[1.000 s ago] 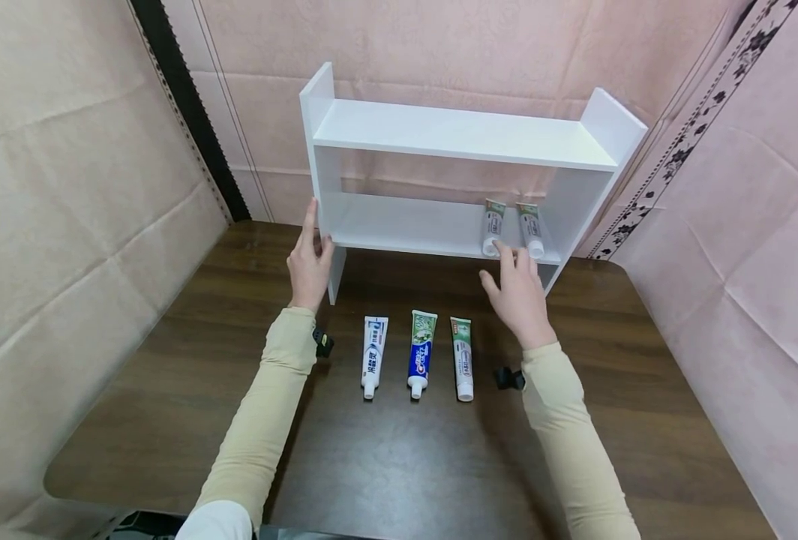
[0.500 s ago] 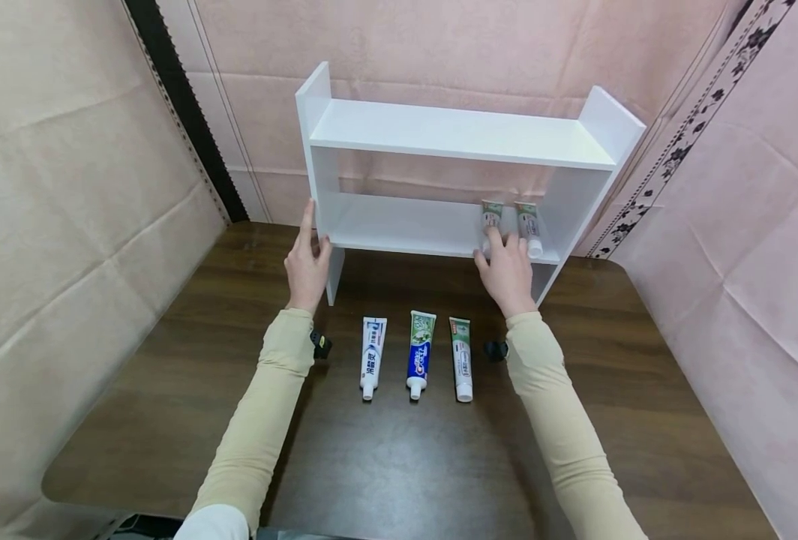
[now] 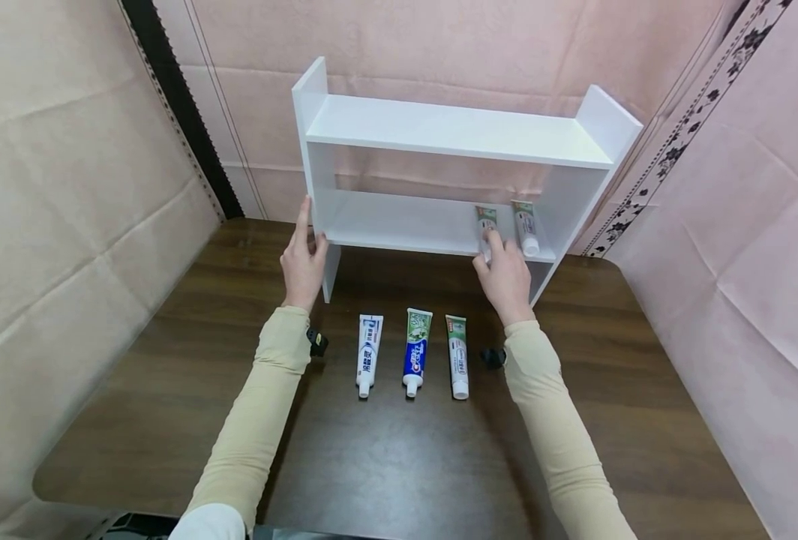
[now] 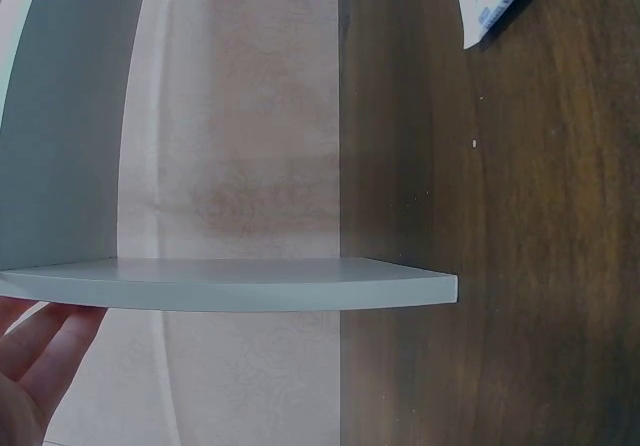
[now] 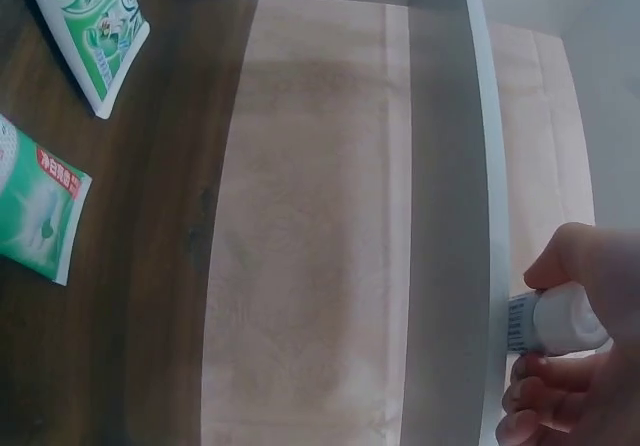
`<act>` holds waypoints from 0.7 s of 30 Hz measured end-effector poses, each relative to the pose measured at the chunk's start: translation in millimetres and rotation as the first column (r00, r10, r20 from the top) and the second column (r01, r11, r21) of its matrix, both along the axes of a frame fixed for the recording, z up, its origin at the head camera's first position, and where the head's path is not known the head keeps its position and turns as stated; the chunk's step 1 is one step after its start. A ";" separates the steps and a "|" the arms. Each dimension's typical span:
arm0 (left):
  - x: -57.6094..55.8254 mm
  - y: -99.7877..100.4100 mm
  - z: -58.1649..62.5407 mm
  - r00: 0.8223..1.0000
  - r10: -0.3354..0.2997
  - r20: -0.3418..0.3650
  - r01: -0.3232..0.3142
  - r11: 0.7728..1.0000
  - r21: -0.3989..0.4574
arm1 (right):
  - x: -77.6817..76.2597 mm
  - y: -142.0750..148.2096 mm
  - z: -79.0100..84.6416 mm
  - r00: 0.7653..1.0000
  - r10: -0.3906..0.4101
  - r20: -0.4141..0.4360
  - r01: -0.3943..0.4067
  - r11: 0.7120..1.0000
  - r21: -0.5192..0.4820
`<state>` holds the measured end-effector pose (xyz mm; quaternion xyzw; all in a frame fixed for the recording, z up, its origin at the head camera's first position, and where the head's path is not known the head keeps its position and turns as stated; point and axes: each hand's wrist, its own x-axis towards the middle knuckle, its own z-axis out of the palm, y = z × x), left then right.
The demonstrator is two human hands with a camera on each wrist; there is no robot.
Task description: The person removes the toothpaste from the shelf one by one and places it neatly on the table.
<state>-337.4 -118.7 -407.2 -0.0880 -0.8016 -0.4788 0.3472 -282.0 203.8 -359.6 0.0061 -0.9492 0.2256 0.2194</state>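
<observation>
Since a second ago, your right hand (image 3: 505, 277) has moved over the cap end of the inner tube (image 3: 487, 217), which now sits slightly closer to the front edge of its board and a little farther from its neighbour. Beneath everything spreads the brown tabletop (image 3: 345, 465), with the white shelf unit (image 3: 439, 124) standing along its far edge. Your left hand (image 3: 301, 270) grasps nothing; its fingers rest against the unit's left side panel (image 3: 311, 161), a useful brace worth maintaining. Your right thumb and fingers pinch the inner tube near its white cap (image 5: 570, 318), toward the right end of the lower board (image 3: 399, 221). Pinch lightly, since a soft tube probably deforms, and nudge rather than drag; I'd square it with the outer tube (image 3: 526, 229), beside the right panel, leaving an even gap and matching caps. Then lift your fingertips straight away so neither tube twists. Between the unit and the tabletop's near edge, caps toward you, lie a green-and-blue tube (image 3: 415, 351), a white-and-blue tube (image 3: 369, 349) and a green-and-white tube (image 3: 457, 356), all untouched.
</observation>
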 end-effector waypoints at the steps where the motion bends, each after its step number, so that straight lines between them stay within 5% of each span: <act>1: 0.1 -0.2 -0.3 1.000 0.002 0.001 -0.002 1.000 -0.002 | 1.1 0.3 -0.9 1.000 0.002 -0.003 -0.002 1.000 0.001; 21: 0.7 -1.2 0.0 1.000 0.010 -0.010 -0.011 1.000 -0.022 | 29.8 2.6 -15.3 0.997 -0.010 -0.081 0.006 0.999 -0.051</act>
